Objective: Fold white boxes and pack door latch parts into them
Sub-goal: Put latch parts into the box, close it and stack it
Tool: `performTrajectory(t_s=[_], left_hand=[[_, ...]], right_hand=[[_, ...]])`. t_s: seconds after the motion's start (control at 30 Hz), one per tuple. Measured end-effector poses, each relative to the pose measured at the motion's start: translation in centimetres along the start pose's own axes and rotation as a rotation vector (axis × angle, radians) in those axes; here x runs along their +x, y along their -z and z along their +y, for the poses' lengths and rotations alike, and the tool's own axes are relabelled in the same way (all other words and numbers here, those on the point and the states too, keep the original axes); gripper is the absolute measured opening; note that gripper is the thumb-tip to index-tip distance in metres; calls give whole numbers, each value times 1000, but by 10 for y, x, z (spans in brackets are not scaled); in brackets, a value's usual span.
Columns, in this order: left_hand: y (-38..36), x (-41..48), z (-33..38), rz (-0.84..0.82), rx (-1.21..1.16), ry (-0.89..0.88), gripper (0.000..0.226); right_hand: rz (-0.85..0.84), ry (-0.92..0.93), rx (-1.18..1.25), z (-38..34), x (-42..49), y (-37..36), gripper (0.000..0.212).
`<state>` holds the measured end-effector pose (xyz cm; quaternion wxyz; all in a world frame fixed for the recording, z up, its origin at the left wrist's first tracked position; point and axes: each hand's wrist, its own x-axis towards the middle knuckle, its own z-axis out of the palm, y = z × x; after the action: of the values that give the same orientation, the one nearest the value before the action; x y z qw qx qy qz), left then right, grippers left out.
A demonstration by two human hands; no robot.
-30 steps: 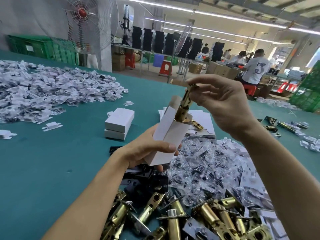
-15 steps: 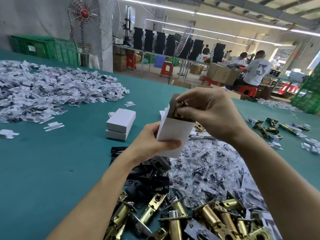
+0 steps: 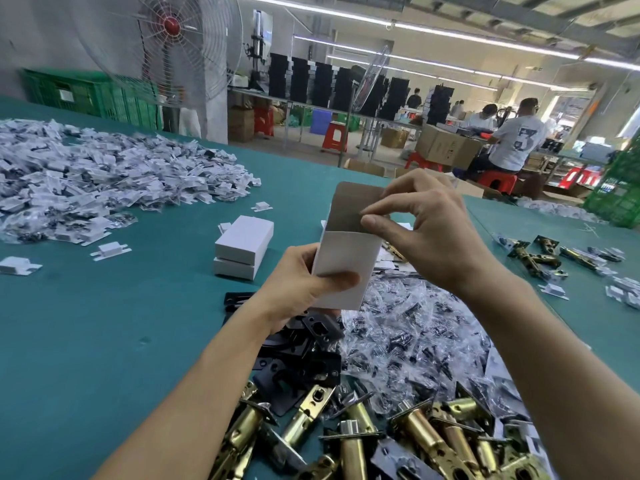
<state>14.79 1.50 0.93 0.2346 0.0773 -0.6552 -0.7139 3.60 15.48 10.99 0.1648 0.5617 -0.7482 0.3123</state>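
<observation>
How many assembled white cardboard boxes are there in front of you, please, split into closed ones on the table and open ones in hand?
Closed white cardboard boxes, stacked on the teal table: 2
Open white cardboard box, gripped by the left hand, flap pinched by the right hand: 1
Total: 3

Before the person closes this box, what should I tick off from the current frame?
1. Left hand grips white box upright: ok.
2. Right hand pinches the box's upper edge: ok.
3. Top flap closed: not ok, it stands open.
4. Latch seated inside: cannot tell, interior hidden.
5. Nothing protrudes from the opening: ok.
6. Stacked closed boxes lie apart on the table, left of it: ok.
</observation>
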Motion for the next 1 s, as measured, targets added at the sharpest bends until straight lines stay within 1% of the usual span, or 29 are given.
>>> performTrajectory(t_s=[0.07, 0.17, 0.23, 0.3, 0.33, 0.43, 0.47, 0.5, 0.57, 0.63, 0.7, 0.73, 0.77, 0.8, 0.83, 0.87, 0.93, 1.0], left_hand=[[0, -1, 0, 27, -13, 5, 35], [0, 0, 1, 25, -45, -12, 26], [0, 1, 1, 12, -56, -31, 27], [1, 1, -1, -1, -46, -34, 29], [0, 1, -2, -14, -32, -20, 30], [-7, -2, -8, -72, 57, 26, 26], [-11, -2, -10, -89, 82, 28, 23], [-13, -3, -11, -104, 100, 27, 21], [-17, -2, -10, -116, 127, 25, 22], [-18, -2, -10, -110, 141, 27, 27], [-18, -2, -11, -81, 137, 27, 30], [-18, -2, -12, -61, 133, 31, 29], [-18, -2, -12, -44, 123, 37, 29], [-18, -3, -11, -33, 108, 44, 31], [-18, -4, -10, -28, 91, 46, 35], [-19, -4, -8, -22, 73, 44, 40], [-21, -5, -5, 2, 15, 33, 52], [-21, -5, -2, 34, -74, 14, 60]], right_hand=[[-13, -42, 73, 4, -2, 0, 19], [-70, -149, 350, 9, -8, 0, 32], [-58, -156, 517, 9, -12, 2, 37], [-71, -134, 610, 9, -16, 3, 42], [-103, -124, 587, 9, -17, 3, 40], [-300, -116, 344, 13, -26, -4, 21], [-338, -132, 327, 15, -30, -7, 20], [-339, -149, 339, 17, -35, -10, 21], [-274, -159, 402, 20, -46, -12, 23], [-177, -171, 536, 23, -55, -11, 29], [-61, -223, 698, 30, -63, -6, 33], [18, -267, 734, 36, -67, -1, 31], [102, -321, 712, 45, -72, 4, 29], [166, -389, 629, 56, -77, 9, 27], [189, -464, 500, 70, -81, 14, 25], [168, -541, 354, 84, -86, 20, 23], [32, -691, 93, 110, -96, 31, 20], [-169, -791, -137, 131, -103, 39, 27]])
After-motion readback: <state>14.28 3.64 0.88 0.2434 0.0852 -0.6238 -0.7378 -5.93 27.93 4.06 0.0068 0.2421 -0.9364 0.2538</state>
